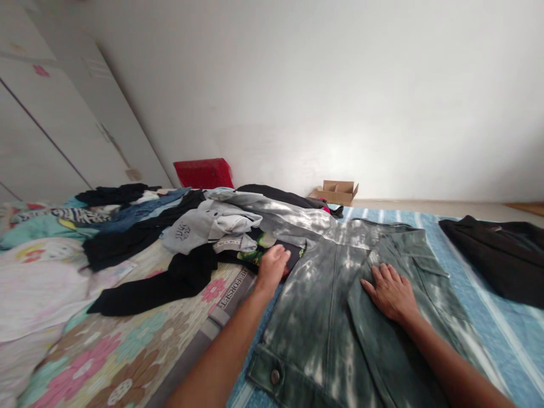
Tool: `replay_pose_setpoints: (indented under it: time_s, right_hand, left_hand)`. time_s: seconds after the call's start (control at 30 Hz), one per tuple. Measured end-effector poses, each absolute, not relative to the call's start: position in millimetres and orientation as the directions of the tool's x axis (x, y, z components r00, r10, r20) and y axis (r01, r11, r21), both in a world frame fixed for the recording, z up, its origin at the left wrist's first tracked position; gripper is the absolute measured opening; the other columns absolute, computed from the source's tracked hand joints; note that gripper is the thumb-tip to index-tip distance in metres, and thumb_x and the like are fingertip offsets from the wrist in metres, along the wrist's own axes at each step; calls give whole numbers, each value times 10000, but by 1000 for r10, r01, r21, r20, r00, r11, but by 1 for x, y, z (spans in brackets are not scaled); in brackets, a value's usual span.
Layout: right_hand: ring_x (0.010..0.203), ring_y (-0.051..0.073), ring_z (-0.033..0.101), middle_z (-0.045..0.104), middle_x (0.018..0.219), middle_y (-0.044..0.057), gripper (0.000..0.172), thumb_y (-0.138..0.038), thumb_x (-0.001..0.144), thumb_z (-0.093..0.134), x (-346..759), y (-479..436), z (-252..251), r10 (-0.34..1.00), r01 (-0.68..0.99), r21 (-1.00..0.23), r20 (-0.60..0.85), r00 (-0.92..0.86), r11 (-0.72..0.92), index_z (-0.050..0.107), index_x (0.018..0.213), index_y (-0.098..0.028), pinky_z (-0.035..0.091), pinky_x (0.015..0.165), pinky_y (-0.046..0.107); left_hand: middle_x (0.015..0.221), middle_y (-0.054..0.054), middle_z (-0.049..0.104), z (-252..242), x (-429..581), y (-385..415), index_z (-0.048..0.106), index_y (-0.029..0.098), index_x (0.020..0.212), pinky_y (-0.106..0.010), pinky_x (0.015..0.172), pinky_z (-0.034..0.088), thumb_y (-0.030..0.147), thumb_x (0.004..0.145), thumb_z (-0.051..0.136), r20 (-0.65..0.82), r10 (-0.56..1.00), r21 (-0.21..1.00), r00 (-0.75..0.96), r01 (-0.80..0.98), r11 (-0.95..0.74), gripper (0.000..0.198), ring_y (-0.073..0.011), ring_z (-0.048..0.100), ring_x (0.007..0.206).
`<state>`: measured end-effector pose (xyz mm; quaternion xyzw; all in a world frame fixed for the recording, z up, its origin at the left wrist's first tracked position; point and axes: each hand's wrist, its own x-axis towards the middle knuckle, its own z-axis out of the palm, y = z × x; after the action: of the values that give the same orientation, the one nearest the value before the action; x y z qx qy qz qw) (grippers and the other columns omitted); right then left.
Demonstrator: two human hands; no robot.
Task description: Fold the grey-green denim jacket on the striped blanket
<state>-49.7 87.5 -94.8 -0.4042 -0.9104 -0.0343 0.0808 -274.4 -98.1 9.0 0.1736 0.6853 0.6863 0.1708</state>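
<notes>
A green-grey, bleach-streaked denim jacket lies spread out, with a metal button on its lower band. One sleeve is folded over its body; the other stretches away toward the clothes pile at the left. My right hand rests flat on the folded part with its fingers spread. At the jacket's left edge, my left hand is closed, its fingers curled beside a dark cloth with green patterning. What those fingers pinch is hidden. A grey printed garment and a black garment lie left of that hand.
More heaped clothes cover the left side, over a flowered sheet. A folded black garment lies at right on a blue striped sheet. Along the wall are a red box and an open cardboard box.
</notes>
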Motion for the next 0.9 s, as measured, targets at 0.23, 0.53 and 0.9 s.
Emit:
replay_pose_setpoints:
  time_s: [0.23, 0.53, 0.9]
  right_hand:
    - [1339, 326, 281, 397, 1423, 172, 634, -543, 921, 294, -51, 86, -93, 735, 740, -35, 157, -660, 672, 458, 1354, -109, 269, 1005, 453]
    - [1354, 323, 262, 372, 1450, 157, 649, -552, 923, 281, -55, 84, -85, 758, 758, -50, 115, -642, 650, 432, 1379, -116, 247, 1024, 446]
    - [1352, 322, 285, 422, 1415, 166, 624, -540, 890, 364, -53, 91, -90, 757, 711, -262, 191, -625, 653, 489, 1329, -114, 248, 1055, 473]
  left_hand:
    - [788, -71, 628, 44, -341, -71, 551, 154, 759, -364, 796, 523, 152, 729, 643, -191, 321, 963, -928, -240, -122, 97, -205, 661, 823]
    - [692, -22, 622, 66, -340, -24, 542, 167, 744, -330, 697, 528, 126, 678, 658, -192, 390, 949, -900, -271, -158, 139, -150, 635, 636]
    - [648, -56, 612, 74, -249, 20, 465, 206, 501, -315, 770, 456, 244, 657, 673, 344, 588, 866, -732, 490, 104, 263, -262, 613, 897]
